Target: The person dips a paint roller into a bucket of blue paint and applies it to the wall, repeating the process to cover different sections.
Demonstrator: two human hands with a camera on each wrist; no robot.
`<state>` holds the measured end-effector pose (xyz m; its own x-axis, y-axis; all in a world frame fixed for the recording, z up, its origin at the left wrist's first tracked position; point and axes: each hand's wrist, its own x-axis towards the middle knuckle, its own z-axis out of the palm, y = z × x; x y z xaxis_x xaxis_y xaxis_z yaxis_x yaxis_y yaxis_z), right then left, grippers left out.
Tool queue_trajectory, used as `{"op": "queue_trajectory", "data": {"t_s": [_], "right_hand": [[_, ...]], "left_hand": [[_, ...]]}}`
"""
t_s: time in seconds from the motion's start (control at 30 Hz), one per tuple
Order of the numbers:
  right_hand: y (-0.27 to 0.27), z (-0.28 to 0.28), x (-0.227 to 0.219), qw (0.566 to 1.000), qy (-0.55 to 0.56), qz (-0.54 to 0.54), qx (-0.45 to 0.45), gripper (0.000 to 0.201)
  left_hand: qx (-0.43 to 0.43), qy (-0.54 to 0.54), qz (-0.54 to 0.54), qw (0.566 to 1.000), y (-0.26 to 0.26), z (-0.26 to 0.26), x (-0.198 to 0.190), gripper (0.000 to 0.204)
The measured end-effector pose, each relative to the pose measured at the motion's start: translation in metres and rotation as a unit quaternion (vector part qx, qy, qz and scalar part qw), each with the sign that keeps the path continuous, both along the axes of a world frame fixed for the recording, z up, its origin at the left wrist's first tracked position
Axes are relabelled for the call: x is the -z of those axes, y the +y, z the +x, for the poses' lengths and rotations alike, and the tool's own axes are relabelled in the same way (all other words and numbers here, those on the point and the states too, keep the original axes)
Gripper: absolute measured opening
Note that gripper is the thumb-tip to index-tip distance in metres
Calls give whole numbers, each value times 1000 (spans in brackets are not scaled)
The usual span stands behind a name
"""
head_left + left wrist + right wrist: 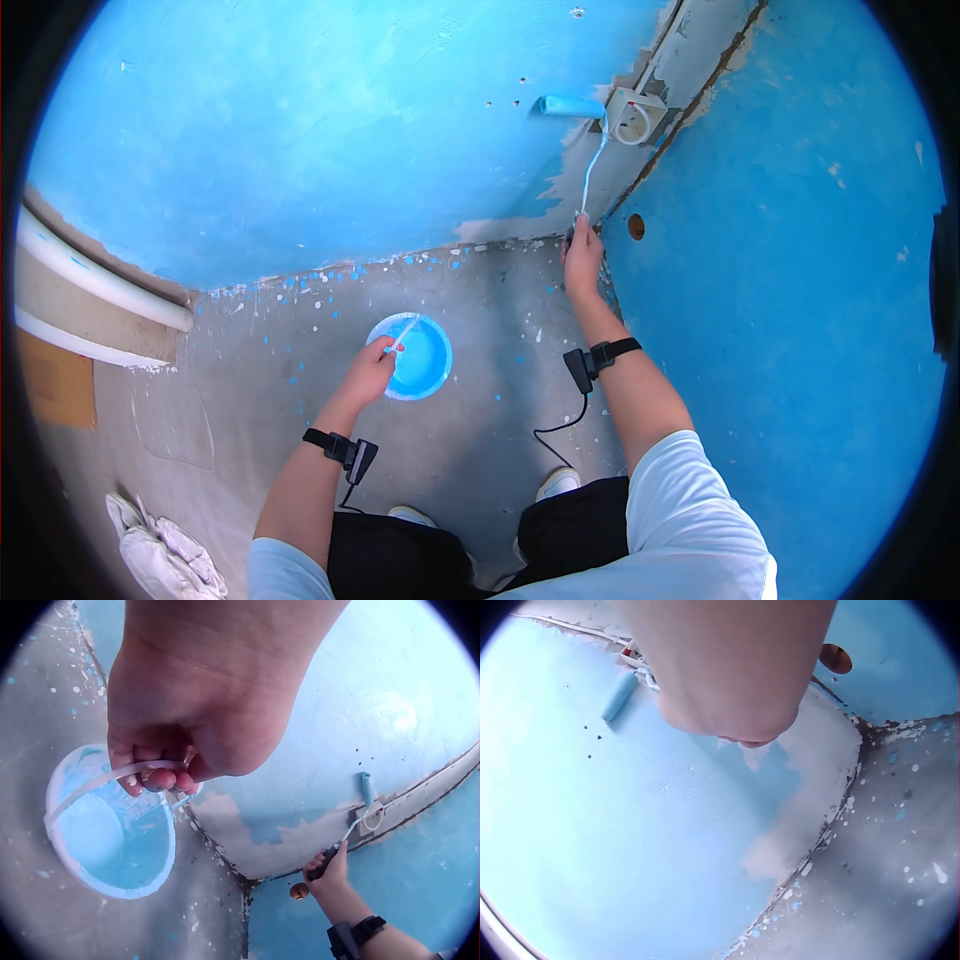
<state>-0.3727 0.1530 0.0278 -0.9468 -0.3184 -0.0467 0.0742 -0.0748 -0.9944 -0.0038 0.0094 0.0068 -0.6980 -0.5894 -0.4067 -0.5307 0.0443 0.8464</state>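
Note:
In the head view the left hand (pixel 370 372) grips the white handle (pixel 112 777) of a bucket (pixel 446 372) that holds light blue paint (pixel 418 360). The left wrist view shows its fingers curled round that handle. The right hand (pixel 583 262) holds the dark grip (pixel 324 862) of a paint roller, whose blue sleeve (pixel 570 106) lies against the blue wall (pixel 300 130) beside a socket box (pixel 638 116). In the right wrist view, the roller sleeve (pixel 620 696) shows left of the hand, and the fingers are mostly hidden.
Bare grey-white patches (pixel 520 220) run along the wall's lower edge and corner. A second blue wall (pixel 780 300) with a round hole (pixel 636 227) stands at right. White pipes (pixel 100 280), cardboard (pixel 55 380) and a pale cloth (pixel 165 555) are at left on the speckled floor (pixel 480 420).

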Motion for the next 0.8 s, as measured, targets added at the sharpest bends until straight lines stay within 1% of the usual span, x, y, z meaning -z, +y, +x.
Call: {"op": "queue_trajectory", "data": {"t_s": [0.03,0.07,0.1,0.13,0.17,0.23,0.37,0.43,0.47,0.53,0.57,0.6,0.63,0.67,0.73,0.77,0.8], "right_hand": [[2,-1,5,999,24,15,15,44],[5,-2,10,999,24,13,17,44],[8,1,8,990,118,61,42,40],[11,3,6,969,209,109,67,37],[13,4,3,969,209,109,69,37],[16,8,-6,952,267,138,68,33],[8,12,-35,948,278,148,56,27],[3,10,-41,964,247,104,-2,29],[3,10,-42,964,246,104,-1,29],[1,9,-42,961,234,102,-104,27],[0,9,-41,961,234,102,-103,27],[-3,9,-39,934,333,96,-88,23],[-4,9,-38,896,428,90,-72,19],[-3,9,-36,897,427,90,-72,19],[1,13,-35,932,334,108,-91,18],[2,13,-35,932,334,107,-91,18],[3,14,-41,949,287,95,-91,17]], "left_hand": [[-1,-11,-5,1000,1,0,-4,16],[-2,-22,-10,1000,3,-1,-7,16],[1,-21,-12,1000,1,0,-4,16],[3,-17,-11,1000,-1,0,2,17],[6,-13,-9,1000,-2,2,6,17],[6,-13,-7,1000,-2,2,4,17],[-1,-13,-5,1000,0,0,0,17],[-1,-12,-1,1000,0,1,3,17],[-1,-11,5,1000,-1,1,5,17],[-1,-8,8,1000,-2,2,6,17],[-3,-5,12,1000,-2,2,7,17],[-3,-5,11,1000,-2,2,7,17],[-2,-4,13,1000,-2,2,7,16],[-1,-3,14,1000,-3,3,7,16],[-2,-3,11,1000,0,2,3,16],[-2,-4,8,1000,1,2,2,16],[-2,-4,9,1000,1,2,2,16]]}}
